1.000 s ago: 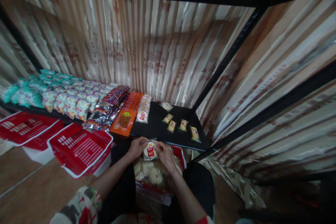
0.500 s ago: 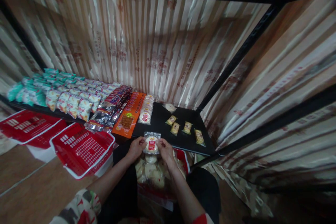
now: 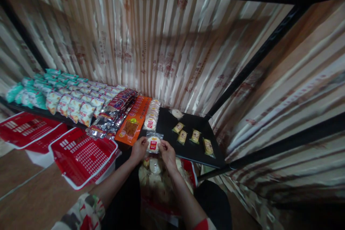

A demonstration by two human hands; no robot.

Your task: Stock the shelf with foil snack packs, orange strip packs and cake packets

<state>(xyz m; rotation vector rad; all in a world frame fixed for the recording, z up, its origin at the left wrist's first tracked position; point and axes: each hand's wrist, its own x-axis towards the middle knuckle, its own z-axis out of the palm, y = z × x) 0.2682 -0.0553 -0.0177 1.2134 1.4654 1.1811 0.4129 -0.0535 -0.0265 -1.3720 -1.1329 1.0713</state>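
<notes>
A small clear packet with a round pale cracker and a red label [image 3: 153, 145] is pinched between both hands at the shelf's front edge. My left hand [image 3: 139, 150] grips its left side and my right hand [image 3: 167, 153] its right side. Just beyond it lies a row of similar round packets [image 3: 151, 115], beside an orange snack bag [image 3: 134, 121]. Below my hands, a red basket [image 3: 193, 172] between my knees holds many more round pale packets [image 3: 159, 181], partly covered by my right forearm.
On the black shelf [image 3: 167, 129] lie several small yellow packets [image 3: 196, 136] and a round white packet [image 3: 177, 114]. Dark foil bags [image 3: 115, 109], white bags [image 3: 71, 106] and green bags [image 3: 33, 90] fill the left. Red baskets [image 3: 86, 154] stand below. A slanted black post [image 3: 250, 63] rises at right.
The packet in my hands has moved slightly up and left, closer to the row of round packets. The view has shifted a little. Both hands keep their hold.
</notes>
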